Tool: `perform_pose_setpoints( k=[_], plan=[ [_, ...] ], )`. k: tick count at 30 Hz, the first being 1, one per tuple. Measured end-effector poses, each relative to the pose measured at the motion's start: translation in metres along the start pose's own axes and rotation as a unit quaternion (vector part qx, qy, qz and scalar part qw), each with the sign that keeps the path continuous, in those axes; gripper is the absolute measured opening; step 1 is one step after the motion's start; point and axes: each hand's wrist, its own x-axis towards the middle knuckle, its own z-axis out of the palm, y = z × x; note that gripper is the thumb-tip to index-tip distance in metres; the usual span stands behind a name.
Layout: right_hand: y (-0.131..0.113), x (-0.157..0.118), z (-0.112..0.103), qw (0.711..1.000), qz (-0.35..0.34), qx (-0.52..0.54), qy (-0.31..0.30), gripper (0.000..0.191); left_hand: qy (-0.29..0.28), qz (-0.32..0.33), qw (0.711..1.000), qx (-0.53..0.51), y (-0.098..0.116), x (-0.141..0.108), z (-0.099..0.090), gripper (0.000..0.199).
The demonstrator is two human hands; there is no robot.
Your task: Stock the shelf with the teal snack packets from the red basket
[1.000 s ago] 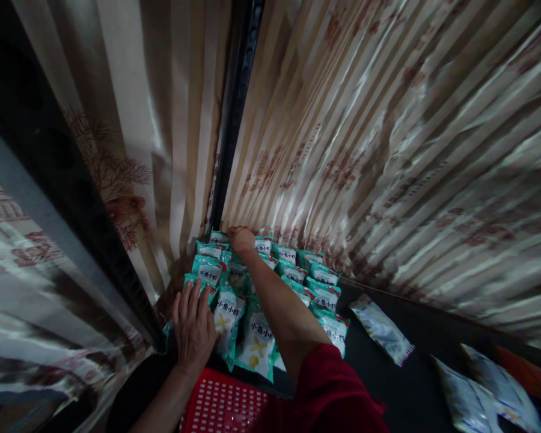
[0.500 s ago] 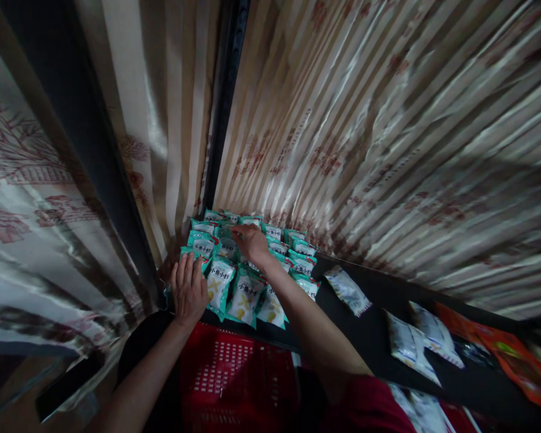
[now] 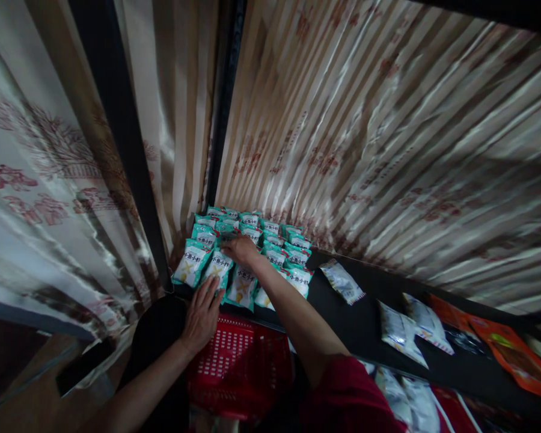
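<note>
Rows of small teal-and-white snack bags stand close together in the corner of a black shelf. My left hand lies with outstretched fingers against the lower part of a front-row snack bag. Bent over that same bag's top edge is my right hand, its fingers closed there and its fingertips partly hidden. The right forearm crosses over bags in the middle and right of the group, covering parts of them.
Below the shelf stands a red plastic basket. White packets and orange packages lie along the black shelf to the right. Striped, printed curtains hang behind and left, with a dark post at the corner.
My left hand has moved right and down, from the leftmost front bag to the one beside it. My right hand has come nearer, from the rear rows to the front row.
</note>
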Motion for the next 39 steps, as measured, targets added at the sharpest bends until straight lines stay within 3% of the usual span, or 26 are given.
perform_pose_setpoints(
  k=[10, 19, 22, 25, 32, 36, 39],
  plan=[
    [0.002, 0.009, 0.005, 0.995, 0.022, 0.094, 0.012, 0.028, -0.001, -0.009, 1.000, 0.002, -0.008, 0.000, 0.014, 0.038],
    [-0.005, 0.007, 0.007, 0.994, 0.032, 0.099, 0.026, 0.028, 0.025, -0.008, 1.000, 0.016, -0.009, 0.003, 0.014, 0.033],
    [0.001, 0.004, 0.006, 0.990, 0.055, 0.115, 0.061, 0.029, 0.029, -0.008, 0.999, 0.020, -0.008, 0.003, 0.014, 0.033],
    [0.012, 0.003, 0.007, 0.979, 0.121, 0.113, 0.118, 0.030, 0.031, -0.009, 0.999, 0.016, -0.008, 0.003, 0.014, 0.032],
    [0.028, 0.008, 0.013, 0.986, 0.135, 0.085, 0.059, 0.030, 0.028, -0.015, 0.999, 0.008, -0.006, 0.004, 0.015, 0.033],
    [0.024, 0.014, 0.012, 0.986, 0.137, 0.073, 0.053, 0.025, 0.025, -0.019, 0.999, 0.008, -0.005, 0.005, 0.015, 0.032],
    [0.021, 0.018, 0.012, 0.982, 0.152, 0.079, 0.082, 0.024, 0.027, -0.020, 0.999, 0.008, -0.006, 0.005, 0.016, 0.032]
  ],
)
